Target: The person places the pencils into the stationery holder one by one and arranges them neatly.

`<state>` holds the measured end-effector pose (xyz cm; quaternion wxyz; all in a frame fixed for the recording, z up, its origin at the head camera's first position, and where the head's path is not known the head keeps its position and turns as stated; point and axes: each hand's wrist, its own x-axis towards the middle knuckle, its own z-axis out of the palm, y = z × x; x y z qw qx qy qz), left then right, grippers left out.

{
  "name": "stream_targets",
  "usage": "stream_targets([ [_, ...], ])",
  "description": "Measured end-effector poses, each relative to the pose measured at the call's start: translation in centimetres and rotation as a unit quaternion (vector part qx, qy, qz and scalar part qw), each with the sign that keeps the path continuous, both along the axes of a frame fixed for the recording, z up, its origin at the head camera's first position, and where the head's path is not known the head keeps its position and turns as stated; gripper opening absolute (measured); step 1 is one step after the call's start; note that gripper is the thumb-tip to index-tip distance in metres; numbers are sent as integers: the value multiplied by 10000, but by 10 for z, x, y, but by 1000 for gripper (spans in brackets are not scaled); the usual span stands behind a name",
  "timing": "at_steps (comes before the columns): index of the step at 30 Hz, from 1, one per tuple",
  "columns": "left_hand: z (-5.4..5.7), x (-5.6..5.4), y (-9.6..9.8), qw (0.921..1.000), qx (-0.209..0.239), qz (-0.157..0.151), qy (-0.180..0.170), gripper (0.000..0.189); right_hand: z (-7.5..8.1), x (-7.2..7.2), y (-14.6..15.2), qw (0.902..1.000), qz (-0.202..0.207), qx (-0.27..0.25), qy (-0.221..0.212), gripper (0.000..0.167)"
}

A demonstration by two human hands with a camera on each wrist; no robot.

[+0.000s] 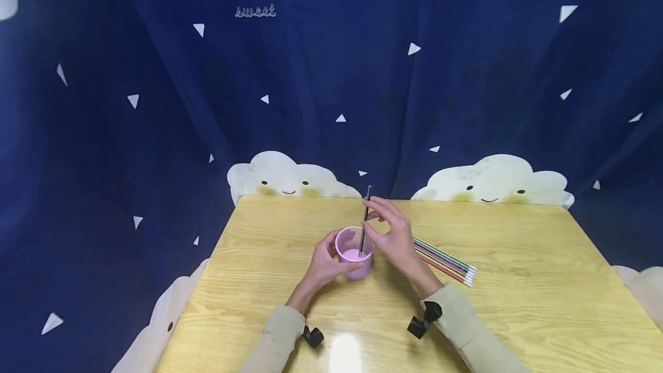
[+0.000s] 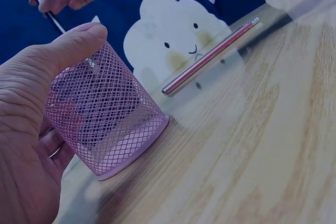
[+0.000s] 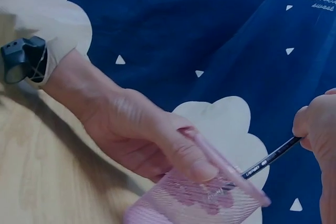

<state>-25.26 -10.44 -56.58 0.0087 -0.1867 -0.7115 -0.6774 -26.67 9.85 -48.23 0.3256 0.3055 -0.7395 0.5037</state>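
Observation:
A pink mesh pencil cup point(image 1: 356, 272) stands upright on the table near its middle. My left hand point(image 1: 322, 265) grips the cup from its left side, the thumb across the near wall close to the rim in the left wrist view. Above the cup, my right hand point(image 1: 396, 239) pinches a dark pencil point(image 1: 367, 210) between thumb and fingers. The pencil is held steeply, its lower end inside the cup. In the right wrist view pale lettering shows along the dark pencil, and its silvery end shows through the mesh.
A row of several coloured pencils point(image 1: 444, 262) lies on the wooden table point(image 1: 544, 281) just right of my right hand. Behind the table hangs a dark blue curtain point(image 1: 311, 73) with white triangles and smiling clouds. Small black cameras sit on both wrists.

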Motion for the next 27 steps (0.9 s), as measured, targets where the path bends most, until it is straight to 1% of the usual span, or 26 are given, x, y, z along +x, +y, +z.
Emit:
stream_targets([
  [4, 0, 1, 0, 10000, 7, 13, -22, 84, -7, 6, -6, 10000, 15, -5, -93, 47],
  [6, -1, 1, 0, 10000, -12, 49, -1, 84, -4, 12, -10, 9999, 41, -52, -106, 45],
  [11, -1, 1, 0, 9999, -22, 82, 94, 83, 10, 27, -18, 9997, 173, -141, -89, 43],
  [14, -1, 1, -1, 10000, -50, 68, 7, 84, 9, 30, -21, 9994, 272, -122, -149, 40],
  [17, -1, 2, -1, 10000, -22, 36, -62, 83, 1, 27, -24, 9990, 331, -122, -269, 37],
  [23, -1, 1, -1, 10000, 74, 24, 22, 81, -27, 11, -26, 9989, 261, -107, -364, 39],
  [27, 0, 1, -1, 10000, -18, 64, 20, 81, -36, 5, -26, 9987, 176, -36, -478, 41],
])
